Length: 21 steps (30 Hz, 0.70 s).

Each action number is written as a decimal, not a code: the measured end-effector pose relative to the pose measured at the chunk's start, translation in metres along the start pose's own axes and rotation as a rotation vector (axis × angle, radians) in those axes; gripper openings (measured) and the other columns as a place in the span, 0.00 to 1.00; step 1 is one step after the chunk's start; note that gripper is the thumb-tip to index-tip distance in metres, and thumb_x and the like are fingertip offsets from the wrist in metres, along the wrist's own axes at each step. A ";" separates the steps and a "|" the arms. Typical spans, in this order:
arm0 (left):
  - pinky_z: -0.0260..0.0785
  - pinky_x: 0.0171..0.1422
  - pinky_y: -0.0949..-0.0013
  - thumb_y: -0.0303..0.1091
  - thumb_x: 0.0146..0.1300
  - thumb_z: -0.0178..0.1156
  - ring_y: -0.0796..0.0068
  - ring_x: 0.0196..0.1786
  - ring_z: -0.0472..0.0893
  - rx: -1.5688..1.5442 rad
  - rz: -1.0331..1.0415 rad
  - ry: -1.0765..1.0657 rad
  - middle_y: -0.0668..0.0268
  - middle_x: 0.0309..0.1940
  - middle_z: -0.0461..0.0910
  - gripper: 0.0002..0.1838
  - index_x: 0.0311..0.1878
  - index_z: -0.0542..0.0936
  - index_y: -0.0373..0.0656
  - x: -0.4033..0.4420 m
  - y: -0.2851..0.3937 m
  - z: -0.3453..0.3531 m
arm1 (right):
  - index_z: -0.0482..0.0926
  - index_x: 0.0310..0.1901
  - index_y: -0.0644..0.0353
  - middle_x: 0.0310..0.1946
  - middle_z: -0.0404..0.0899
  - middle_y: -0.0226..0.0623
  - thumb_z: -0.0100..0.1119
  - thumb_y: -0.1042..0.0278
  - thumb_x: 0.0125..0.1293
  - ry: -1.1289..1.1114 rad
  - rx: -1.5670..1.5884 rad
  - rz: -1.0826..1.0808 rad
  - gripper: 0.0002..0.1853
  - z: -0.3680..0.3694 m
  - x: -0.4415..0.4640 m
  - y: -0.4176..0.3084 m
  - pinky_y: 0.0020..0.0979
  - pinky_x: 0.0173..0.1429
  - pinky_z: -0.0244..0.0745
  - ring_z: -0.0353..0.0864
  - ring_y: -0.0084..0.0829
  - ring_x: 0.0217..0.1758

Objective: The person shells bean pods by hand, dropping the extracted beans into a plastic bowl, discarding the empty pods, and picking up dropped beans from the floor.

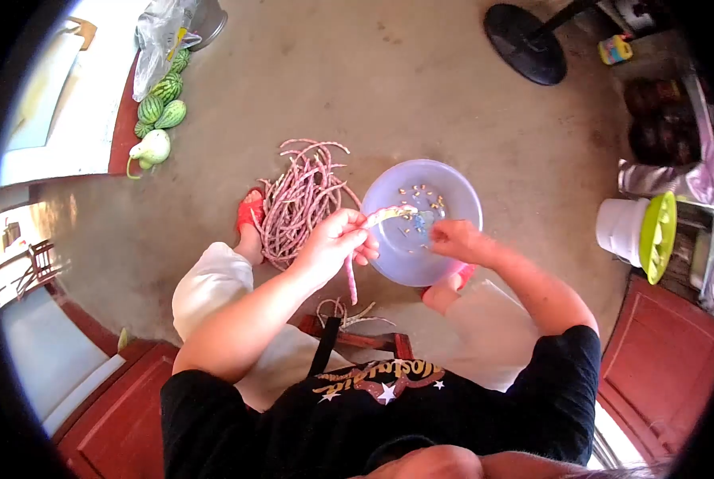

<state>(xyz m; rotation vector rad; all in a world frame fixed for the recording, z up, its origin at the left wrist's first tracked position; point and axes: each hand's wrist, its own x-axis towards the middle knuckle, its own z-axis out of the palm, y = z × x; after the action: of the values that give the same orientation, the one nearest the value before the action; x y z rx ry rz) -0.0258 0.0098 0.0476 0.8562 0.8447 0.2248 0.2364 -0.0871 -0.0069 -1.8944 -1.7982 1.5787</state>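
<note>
Pinched in my left hand (337,243) is a long pinkish bean pod (387,213). Its upper end lies split over the basin, showing a pale inside, while the other end hangs below my fingers. My right hand (457,241) hovers above the right side of the light purple plastic basin (401,270), fingers curled together; what they hold, if anything, is hidden. Several small tan beans (421,191) lie scattered on the basin's bottom. A big heap of long purple-pink bean pods (301,199) rests on the floor left of the basin, by my red shoe (250,209).
Some pale pods (349,313) lie on the floor near a low red stool frame (397,345). Several watermelons (165,88) and a pale gourd (151,148) line the left. At right stand a white bucket (619,230) with a green basket (659,238) and a round black stand base (525,44).
</note>
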 end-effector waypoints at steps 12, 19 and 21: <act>0.64 0.24 0.79 0.29 0.64 0.48 0.83 0.22 0.71 0.270 0.250 -0.197 0.67 0.26 0.74 0.05 0.42 0.66 0.42 -0.058 0.005 0.027 | 0.75 0.34 0.60 0.22 0.74 0.29 0.53 0.65 0.62 0.332 1.353 -0.160 0.07 0.060 -0.062 -0.149 0.20 0.24 0.64 0.69 0.18 0.20; 0.62 0.23 0.79 0.29 0.65 0.48 0.84 0.21 0.70 0.363 0.281 -0.136 0.68 0.25 0.74 0.04 0.41 0.65 0.42 -0.072 -0.026 0.021 | 0.74 0.32 0.60 0.21 0.73 0.29 0.56 0.65 0.59 0.385 1.235 -0.119 0.08 0.085 -0.060 -0.152 0.21 0.23 0.64 0.70 0.19 0.20; 0.62 0.24 0.79 0.29 0.65 0.48 0.84 0.22 0.69 0.395 0.342 -0.120 0.68 0.25 0.73 0.04 0.40 0.65 0.42 -0.062 -0.032 0.019 | 0.74 0.30 0.60 0.20 0.73 0.29 0.56 0.65 0.58 0.420 1.133 -0.105 0.08 0.080 -0.057 -0.152 0.21 0.22 0.64 0.70 0.18 0.20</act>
<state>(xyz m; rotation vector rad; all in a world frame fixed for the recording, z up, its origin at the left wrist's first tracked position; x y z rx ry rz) -0.0576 -0.0528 0.0654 1.3739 0.6341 0.3076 0.0897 -0.1298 0.0905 -1.3462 -0.5547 1.4777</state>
